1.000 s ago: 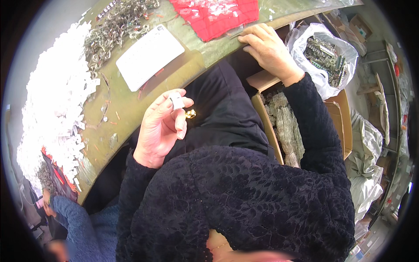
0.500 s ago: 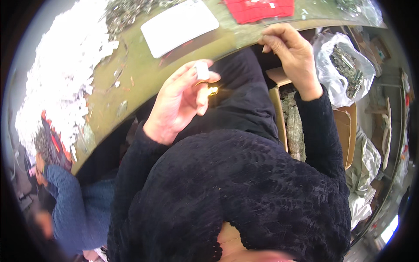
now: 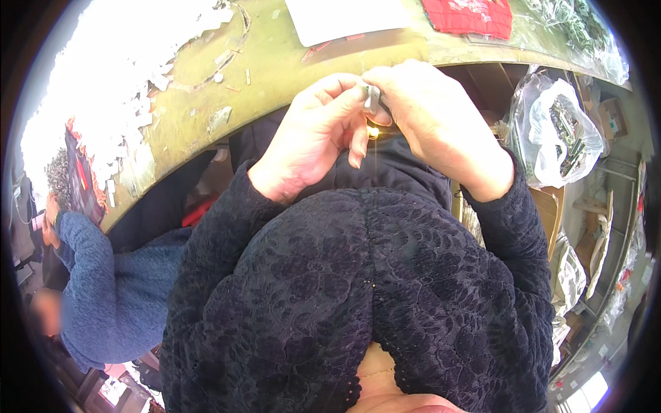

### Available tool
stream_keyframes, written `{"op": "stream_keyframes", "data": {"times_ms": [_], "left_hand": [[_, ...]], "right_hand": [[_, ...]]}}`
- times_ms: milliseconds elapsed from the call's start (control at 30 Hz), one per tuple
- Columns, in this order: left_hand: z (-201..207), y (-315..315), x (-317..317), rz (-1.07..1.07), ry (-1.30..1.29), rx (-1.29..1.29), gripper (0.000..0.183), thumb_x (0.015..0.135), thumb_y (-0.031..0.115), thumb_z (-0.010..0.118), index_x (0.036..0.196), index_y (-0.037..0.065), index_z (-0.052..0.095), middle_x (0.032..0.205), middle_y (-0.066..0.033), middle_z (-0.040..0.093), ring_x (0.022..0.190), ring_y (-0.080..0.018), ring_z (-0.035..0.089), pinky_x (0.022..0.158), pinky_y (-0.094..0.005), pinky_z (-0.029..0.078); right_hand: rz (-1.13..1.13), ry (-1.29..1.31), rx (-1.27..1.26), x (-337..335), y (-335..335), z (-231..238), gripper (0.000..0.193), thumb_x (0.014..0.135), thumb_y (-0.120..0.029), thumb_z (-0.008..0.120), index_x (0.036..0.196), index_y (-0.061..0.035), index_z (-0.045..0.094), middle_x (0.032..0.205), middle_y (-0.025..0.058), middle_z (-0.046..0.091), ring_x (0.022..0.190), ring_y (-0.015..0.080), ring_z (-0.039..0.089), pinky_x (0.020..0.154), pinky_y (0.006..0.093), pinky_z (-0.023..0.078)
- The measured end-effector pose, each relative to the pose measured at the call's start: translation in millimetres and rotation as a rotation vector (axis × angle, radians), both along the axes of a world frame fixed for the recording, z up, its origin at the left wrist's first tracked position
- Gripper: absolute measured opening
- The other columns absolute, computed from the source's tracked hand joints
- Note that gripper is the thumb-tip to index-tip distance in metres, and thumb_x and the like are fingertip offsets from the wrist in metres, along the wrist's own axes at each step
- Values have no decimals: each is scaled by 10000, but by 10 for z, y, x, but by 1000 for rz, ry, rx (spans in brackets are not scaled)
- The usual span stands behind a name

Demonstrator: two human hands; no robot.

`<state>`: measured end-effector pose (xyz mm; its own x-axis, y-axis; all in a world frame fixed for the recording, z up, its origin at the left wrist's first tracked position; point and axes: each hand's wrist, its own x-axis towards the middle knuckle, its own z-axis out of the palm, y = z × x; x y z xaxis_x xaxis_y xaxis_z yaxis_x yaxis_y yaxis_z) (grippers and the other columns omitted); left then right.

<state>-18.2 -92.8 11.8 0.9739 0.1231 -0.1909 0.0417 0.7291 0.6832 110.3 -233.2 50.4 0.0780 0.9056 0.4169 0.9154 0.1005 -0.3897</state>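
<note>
Above my lap, close to the table's near edge, my two hands meet. Thumb and fingers of my left hand [image 3: 320,131] pinch a small whitish-grey block-like piece [image 3: 372,100]; its exact kind cannot be made out. Below it, a shiny gold ring [image 3: 372,129] shows at the left fingers. My right hand [image 3: 441,120] comes in from the right with its fingers closed at the same piece. Its fingertips are mostly hidden behind the back of the hand, so whether they hold something else is not visible.
On the greenish table [image 3: 275,65] are a white flat board [image 3: 348,20], a red cloth [image 3: 468,17] and a large heap of white pieces [image 3: 89,82]. A plastic bag of metal parts [image 3: 554,131] sits at right by a cardboard box [image 3: 549,210]. A co-worker's blue sleeve [image 3: 86,241] shows at left.
My right hand has moved left from the table edge to meet my left hand at the small piece. My left hand has shifted slightly right. The view has turned a little.
</note>
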Motion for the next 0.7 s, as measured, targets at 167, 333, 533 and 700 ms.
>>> {"op": "stream_keyframes", "data": {"times_ms": [167,333,533,700], "left_hand": [[25,62,-53,-67,43,136,217,968,208,569,1042,4,567,882,-136,669,512,-99,566,459,-237,497],[43,81,-51,-130,57,330,258,955,239,593,1030,-5,558,849,-129,673,493,-80,548,476,-209,452],[51,118,-62,-102,89,419,271,955,254,589,1027,-5,553,841,-131,672,481,-86,537,474,-220,450],[67,193,-38,-23,21,-55,226,953,213,578,1035,3,564,892,-136,671,495,-108,542,455,-257,479]], "right_hand": [[47,-2,-176,-43,11,166,259,842,-34,561,1097,1,533,888,160,606,852,348,608,734,407,492],[64,111,-277,-3,62,223,203,873,-36,533,1072,2,513,867,193,612,843,379,620,718,412,493],[74,107,-212,-9,113,213,161,886,-29,547,1042,2,524,861,182,629,816,341,644,698,379,501],[-146,514,-37,-23,215,88,134,890,-76,597,1000,-1,591,835,131,649,767,234,654,670,308,507]]}}
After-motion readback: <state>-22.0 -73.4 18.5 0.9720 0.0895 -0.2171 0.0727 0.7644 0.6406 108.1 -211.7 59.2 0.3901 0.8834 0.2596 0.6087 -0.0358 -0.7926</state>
